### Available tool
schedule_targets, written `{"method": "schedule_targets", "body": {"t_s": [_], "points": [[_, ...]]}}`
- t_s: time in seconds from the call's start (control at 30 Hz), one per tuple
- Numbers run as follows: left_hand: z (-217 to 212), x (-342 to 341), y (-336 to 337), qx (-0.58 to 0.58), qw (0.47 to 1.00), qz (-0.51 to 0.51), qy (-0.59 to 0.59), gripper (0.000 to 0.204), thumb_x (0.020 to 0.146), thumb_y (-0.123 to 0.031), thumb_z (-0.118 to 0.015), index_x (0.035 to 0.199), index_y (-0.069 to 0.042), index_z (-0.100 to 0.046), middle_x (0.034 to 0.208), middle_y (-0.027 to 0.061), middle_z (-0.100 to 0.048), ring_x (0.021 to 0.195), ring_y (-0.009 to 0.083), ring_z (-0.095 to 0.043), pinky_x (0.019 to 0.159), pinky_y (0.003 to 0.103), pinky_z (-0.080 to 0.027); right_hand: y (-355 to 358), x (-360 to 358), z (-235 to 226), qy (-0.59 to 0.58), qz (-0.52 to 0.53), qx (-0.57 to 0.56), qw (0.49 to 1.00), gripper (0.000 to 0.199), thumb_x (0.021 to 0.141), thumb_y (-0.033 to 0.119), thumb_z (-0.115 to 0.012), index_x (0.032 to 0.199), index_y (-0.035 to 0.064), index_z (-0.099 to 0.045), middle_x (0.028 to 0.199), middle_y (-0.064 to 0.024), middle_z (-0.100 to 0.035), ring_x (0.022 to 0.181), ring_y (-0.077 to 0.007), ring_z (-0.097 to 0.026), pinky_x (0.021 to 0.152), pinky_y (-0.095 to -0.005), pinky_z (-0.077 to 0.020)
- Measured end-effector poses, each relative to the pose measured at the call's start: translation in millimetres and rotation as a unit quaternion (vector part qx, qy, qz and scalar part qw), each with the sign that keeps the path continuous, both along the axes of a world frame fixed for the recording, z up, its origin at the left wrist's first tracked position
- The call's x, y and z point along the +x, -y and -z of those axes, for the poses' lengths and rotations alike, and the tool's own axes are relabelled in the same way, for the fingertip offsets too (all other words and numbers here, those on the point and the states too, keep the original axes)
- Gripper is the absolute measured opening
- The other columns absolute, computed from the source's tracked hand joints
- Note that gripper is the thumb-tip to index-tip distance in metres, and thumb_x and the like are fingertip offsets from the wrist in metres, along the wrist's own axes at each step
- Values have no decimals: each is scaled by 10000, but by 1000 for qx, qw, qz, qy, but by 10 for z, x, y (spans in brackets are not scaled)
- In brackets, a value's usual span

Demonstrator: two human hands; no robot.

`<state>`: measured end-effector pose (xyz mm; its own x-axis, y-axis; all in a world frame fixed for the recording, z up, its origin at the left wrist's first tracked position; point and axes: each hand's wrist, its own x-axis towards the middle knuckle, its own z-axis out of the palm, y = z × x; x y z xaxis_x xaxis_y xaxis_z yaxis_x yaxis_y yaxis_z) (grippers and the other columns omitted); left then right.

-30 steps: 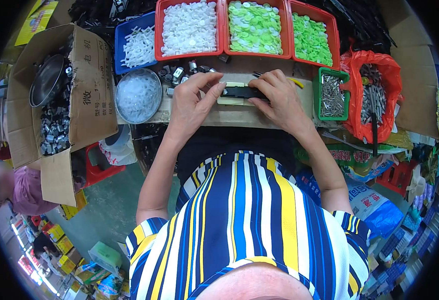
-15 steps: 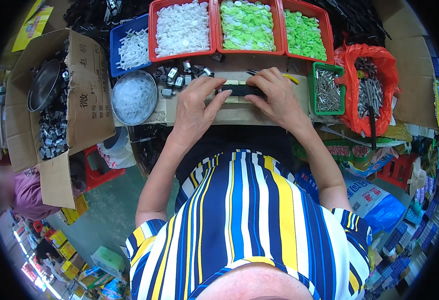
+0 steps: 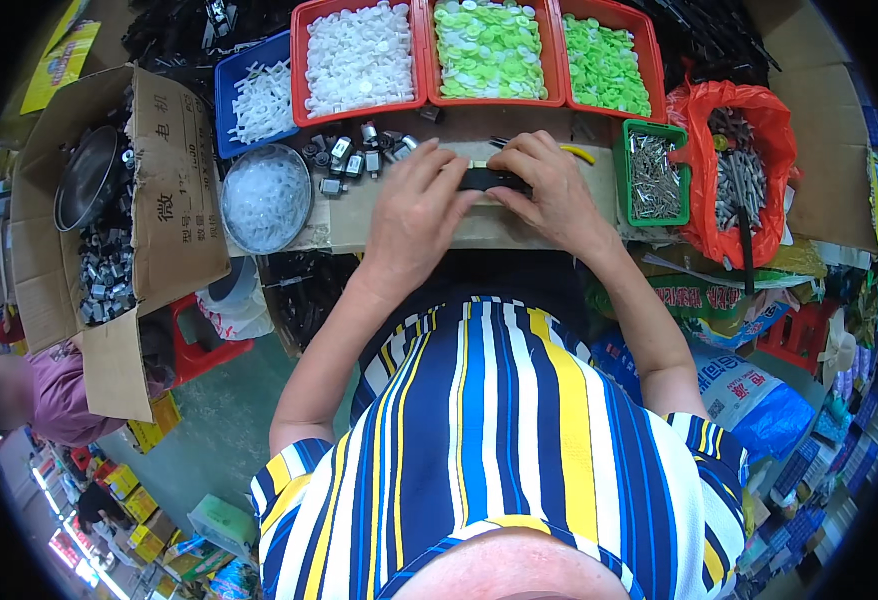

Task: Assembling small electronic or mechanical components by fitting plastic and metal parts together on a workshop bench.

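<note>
Left hand [image 3: 411,212]: thumb and fingers are closed on the left end of the black part.
Right hand [image 3: 557,195]: the right end is pinched between thumb and fingers.
Black part [image 3: 494,180]: it is held level between both hands, above the bench [image 3: 359,228].
Round dish [image 3: 265,251]: it is filled with clear pieces, at left.
Green tray [image 3: 657,222]: metal pins are kept in it, at right.
Small motors [image 3: 342,150]: they are scattered beyond the dish.
Red trays [image 3: 359,112]: white and green pieces are held, farthest.

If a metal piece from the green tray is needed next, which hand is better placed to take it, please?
Probably the right hand: the green tray sits to its right, nearer to it. The left hand is farther off, at the left end of the black part that both hands touch.
</note>
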<state>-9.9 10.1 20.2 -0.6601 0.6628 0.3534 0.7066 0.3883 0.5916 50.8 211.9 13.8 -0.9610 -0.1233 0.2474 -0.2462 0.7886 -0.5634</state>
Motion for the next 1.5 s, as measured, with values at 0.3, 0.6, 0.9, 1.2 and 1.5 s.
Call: {"method": "schedule_targets", "body": {"t_s": [0.3, 0.6, 0.9, 1.2, 1.5], "points": [[307, 353, -145, -210, 968, 45, -131, 977, 783, -609, -626, 1404, 103, -380, 1471, 284, -375, 1414, 415, -316, 1138, 493, -275, -203, 209, -180, -30, 49, -13, 998, 353, 764, 153, -744, 1077, 29, -636, 1053, -135, -605, 1019, -329, -580, 841, -423, -472], [449, 288, -175, -226, 953, 28, -198, 1015, 778, -633, -624, 1421, 104, -355, 1482, 292, -361, 1400, 430, -335, 1138, 500, -271, -2156, 1163, -165, -91, 425, 222, 873, 234, 867, 143, -650, 1051, 2, -613, 999, -194, -626, 930, -384, -617, 779, -458, -491], [465, 286, -173, -207, 957, 24, -204, 1004, 760, -595, -666, 1409, 112, -371, 1461, 300, -382, 1387, 458, -339, 1112, 523, -314, -2259, 1250, -109, 7, 453, 269, 850, 199, 941, 134, -527, 1071, -3, -589, 992, -227, -630, 931, -421, -613, 780, -501, -488], [498, 331, -144, -195, 951, 22, -238, 963, 774, -623, -635, 1365, 111, -437, 1410, 312, -440, 1341, 458, -404, 1110, 518, -317, -746, 934, -589, -63, 261, -12, 963, 274, 945, 69, -557, 1192, -44, -586, 1063, -242, -660, 994, -369, -656, 835, -407, -508], [577, 348, -125, -166, 959, 17, -231, 975, 757, -636, -643, 1368, 98, -445, 1404, 300, -450, 1341, 453, -406, 1111, 519, -306, -122, 834, -415, 65, 141, -8, 988, 321, 933, 77, -541, 1245, 5, -551, 1042, -268, -641, 937, -444, -626, 787, -481, -513]]}}
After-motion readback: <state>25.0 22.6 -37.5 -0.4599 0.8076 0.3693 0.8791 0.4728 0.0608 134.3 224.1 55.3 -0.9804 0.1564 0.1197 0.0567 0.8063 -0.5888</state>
